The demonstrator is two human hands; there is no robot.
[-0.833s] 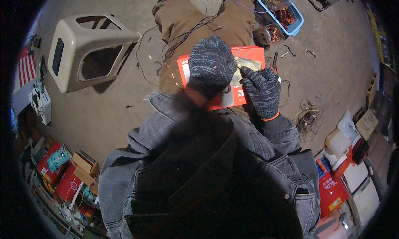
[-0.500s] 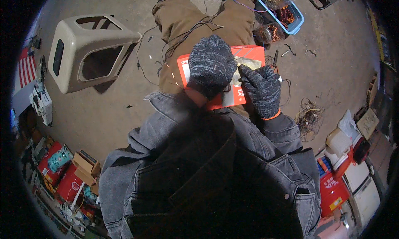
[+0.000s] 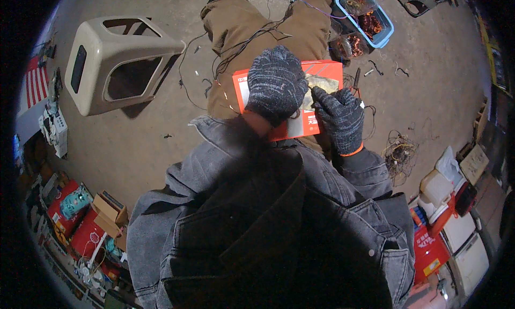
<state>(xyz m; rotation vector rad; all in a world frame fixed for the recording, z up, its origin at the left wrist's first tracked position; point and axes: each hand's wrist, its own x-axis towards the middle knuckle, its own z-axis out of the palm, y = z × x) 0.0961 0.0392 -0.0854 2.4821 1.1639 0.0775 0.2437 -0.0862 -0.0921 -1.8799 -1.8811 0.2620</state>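
Shifted slightly right since the earlier frame: whole view, with left hand [image 3: 276,81], right hand [image 3: 341,118] and box [image 3: 330,69] together. About the same hand pose relative to box as then.

Left hand: gloved, back up, over left-middle of box, fingers curled under and mostly hidden. Can't tell whether clenched or grasping something.

Right hand: gloved, orange cuff, over right edge of box, fingertips drawn in close beside left hand, at pale patch [image 3: 323,83] on box. Looks like a pinch; can't tell on what, if anything.

Box: red, across the lap on brown trousers [image 3: 228,30], partly covered by both hands. Dark wires [image 3: 249,42] over the trousers, just beyond box.

Left on floor: beige stool [image 3: 94,89], tipped on its side. Far right: blue basket [image 3: 390,31] with copper-coloured bits [image 3: 371,25] inside. Right, nearer: wire tangle [image 3: 399,157] on floor. Near left: open carton [image 3: 109,215] beside red containers [image 3: 86,237].
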